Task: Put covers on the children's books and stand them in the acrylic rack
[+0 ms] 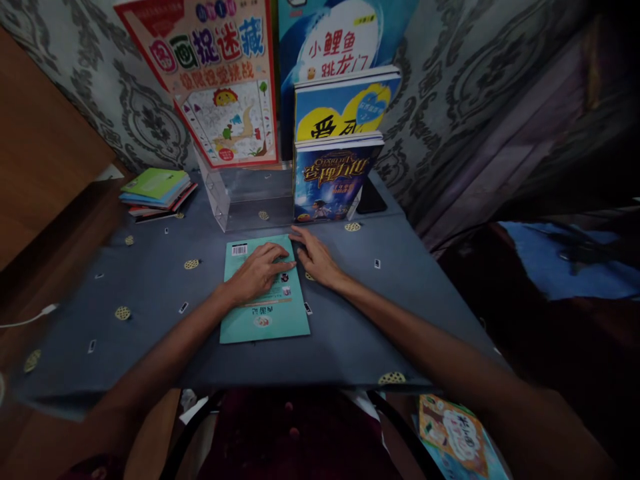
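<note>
Teal book (273,297): one, laid centrally on the grey-blue tablecloth (155,287), back cover turned up, title inverted, one barcode printed at its 11 o'clock corner.
Left hand (260,272): one, palm down on that cover; fingers loosely bent, thumb parted, nothing gripped.
Right hand (320,263): one, placed at the book's 2 o'clock edge; fingers moderately spread, nothing grasped; whether the edge is touched cannot be told.
Clear stand (217,200): one, at 12 o'clock; four upright covers are displayed there, the front one being a dark-blue Charlie book (335,187).
Book pile (157,187): one, at 10 o'clock, topped by a green cover; its exact count cannot be told.
White cable (50,309): one, seen at 9 o'clock.
</note>
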A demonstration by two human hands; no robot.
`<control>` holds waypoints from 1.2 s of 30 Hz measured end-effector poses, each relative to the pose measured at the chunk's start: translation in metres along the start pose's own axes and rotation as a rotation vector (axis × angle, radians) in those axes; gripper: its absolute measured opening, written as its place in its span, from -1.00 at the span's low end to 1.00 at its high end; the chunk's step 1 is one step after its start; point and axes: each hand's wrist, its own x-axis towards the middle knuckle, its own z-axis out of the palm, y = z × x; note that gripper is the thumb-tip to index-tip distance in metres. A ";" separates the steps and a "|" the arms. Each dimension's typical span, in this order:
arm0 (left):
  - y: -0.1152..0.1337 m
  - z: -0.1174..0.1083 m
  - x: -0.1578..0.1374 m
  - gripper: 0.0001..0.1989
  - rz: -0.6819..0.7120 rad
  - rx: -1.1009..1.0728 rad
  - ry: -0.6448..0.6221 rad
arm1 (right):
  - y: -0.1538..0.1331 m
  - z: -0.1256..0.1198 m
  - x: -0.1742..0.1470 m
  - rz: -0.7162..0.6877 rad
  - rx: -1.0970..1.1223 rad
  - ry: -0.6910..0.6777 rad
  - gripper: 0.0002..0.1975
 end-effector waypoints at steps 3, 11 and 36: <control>0.008 0.001 -0.006 -0.59 0.029 -0.010 -0.001 | 0.000 0.000 0.000 0.007 -0.005 -0.009 -0.39; 0.029 -0.003 -0.020 -0.66 0.081 -0.049 -0.029 | -0.004 -0.001 0.000 0.003 -0.047 -0.027 -0.42; 0.039 -0.014 -0.055 -0.63 -0.012 -0.117 -0.003 | -0.009 -0.001 -0.003 -0.020 -0.223 -0.055 -0.56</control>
